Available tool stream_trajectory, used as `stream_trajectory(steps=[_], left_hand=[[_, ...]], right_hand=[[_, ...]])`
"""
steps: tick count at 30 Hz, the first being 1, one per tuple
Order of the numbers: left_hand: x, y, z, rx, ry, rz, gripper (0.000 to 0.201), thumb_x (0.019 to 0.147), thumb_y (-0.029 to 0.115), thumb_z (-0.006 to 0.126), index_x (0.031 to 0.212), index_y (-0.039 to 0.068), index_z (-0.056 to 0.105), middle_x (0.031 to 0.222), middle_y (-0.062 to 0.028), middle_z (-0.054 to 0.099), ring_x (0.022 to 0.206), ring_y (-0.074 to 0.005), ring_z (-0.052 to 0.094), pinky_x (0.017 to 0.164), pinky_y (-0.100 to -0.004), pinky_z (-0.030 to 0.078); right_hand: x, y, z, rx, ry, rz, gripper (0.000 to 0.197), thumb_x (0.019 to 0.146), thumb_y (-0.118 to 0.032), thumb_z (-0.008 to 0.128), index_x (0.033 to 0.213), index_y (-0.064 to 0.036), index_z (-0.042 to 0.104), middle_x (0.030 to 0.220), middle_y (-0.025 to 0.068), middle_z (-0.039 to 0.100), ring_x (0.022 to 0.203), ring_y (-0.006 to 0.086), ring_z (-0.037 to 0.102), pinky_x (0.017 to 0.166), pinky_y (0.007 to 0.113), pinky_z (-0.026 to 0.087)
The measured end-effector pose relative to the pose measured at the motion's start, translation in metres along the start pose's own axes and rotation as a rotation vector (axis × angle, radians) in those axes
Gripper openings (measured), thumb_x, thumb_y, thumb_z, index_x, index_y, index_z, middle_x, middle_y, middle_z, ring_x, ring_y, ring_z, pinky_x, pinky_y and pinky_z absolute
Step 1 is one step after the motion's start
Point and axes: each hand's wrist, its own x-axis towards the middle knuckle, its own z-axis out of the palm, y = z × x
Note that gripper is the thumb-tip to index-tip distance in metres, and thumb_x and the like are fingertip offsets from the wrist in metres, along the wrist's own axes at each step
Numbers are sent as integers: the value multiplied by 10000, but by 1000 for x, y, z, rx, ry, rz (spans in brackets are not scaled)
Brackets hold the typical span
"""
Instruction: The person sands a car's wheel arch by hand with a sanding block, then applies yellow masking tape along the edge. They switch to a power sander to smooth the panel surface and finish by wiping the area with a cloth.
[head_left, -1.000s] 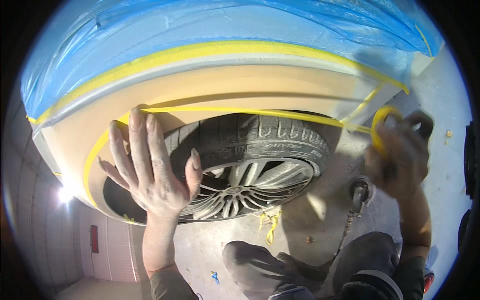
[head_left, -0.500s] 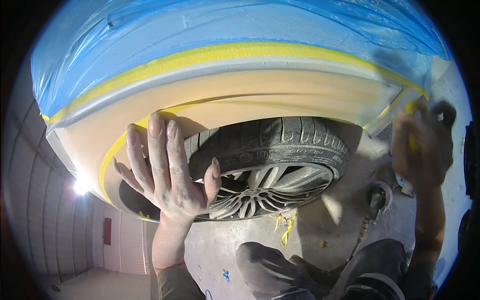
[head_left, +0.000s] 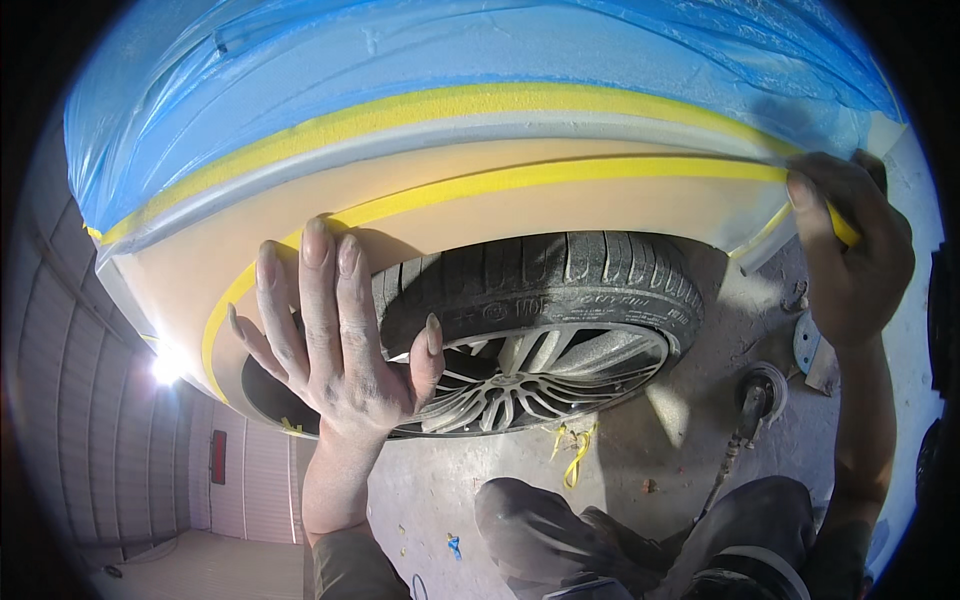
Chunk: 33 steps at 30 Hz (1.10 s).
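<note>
A strip of yellow masking tape (head_left: 550, 172) runs in a curve along the beige car fender (head_left: 470, 222), above the wheel arch. Its right end reaches my right hand (head_left: 855, 255), which is closed around the tape roll (head_left: 843, 227); the fingers hide much of that roll. My left hand (head_left: 345, 365) lies with fingers spread, its fingertips pressing on the tape and fender at the left part of the arch. Below the fender sit the dusty black tyre (head_left: 540, 290) and the multi-spoke wheel rim (head_left: 500, 385).
Blue plastic sheeting (head_left: 400, 50), edged with another yellow tape band (head_left: 480, 98), covers the bodywork above. On the floor are a round tool with a hose (head_left: 755, 400), a perforated disc (head_left: 807, 342) and tape scraps (head_left: 577, 465). My knees (head_left: 535, 530) are below the wheel.
My right hand has moved slightly up with the tape roll. The strip, loose and twisted edge-on before, now shows its flat face along the fender. My left hand has stayed in place.
</note>
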Motion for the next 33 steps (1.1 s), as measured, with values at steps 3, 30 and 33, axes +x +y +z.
stream_trajectory(steps=[3, 30, 33], left_hand=[[3, -1, 1, -26, 26, 31, 673, 983, 529, 495, 1458, 59, 572, 1494, -141, 571, 1455, -446, 406, 1233, -605, 72], [22, 21, -5, 21, -86, 113, 667, 1034, 590, 393, 1427, 98, 614, 1483, -89, 594, 1419, -390, 475, 1233, -555, 178], [22, 21, -1, 26, -40, 123, 677, 1027, 593, 402, 1431, 89, 606, 1483, -99, 592, 1433, -402, 456, 1233, -554, 169]], right_hand=[[3, -2, 5, -19, 5, 2, 86, 907, -25, 707, 977, -31, 757, 948, 81, 781, 843, 168, 710, 845, 296, 495], [-68, -16, 12, 79, 179, -605, 209, 962, -278, 702, 1166, -233, 711, 658, -81, 551, 584, 67, 507, 852, 377, 384], [-71, -15, 5, 25, 142, -499, 233, 961, -299, 702, 1193, -279, 699, 636, -99, 488, 584, 63, 482, 878, 369, 355]])
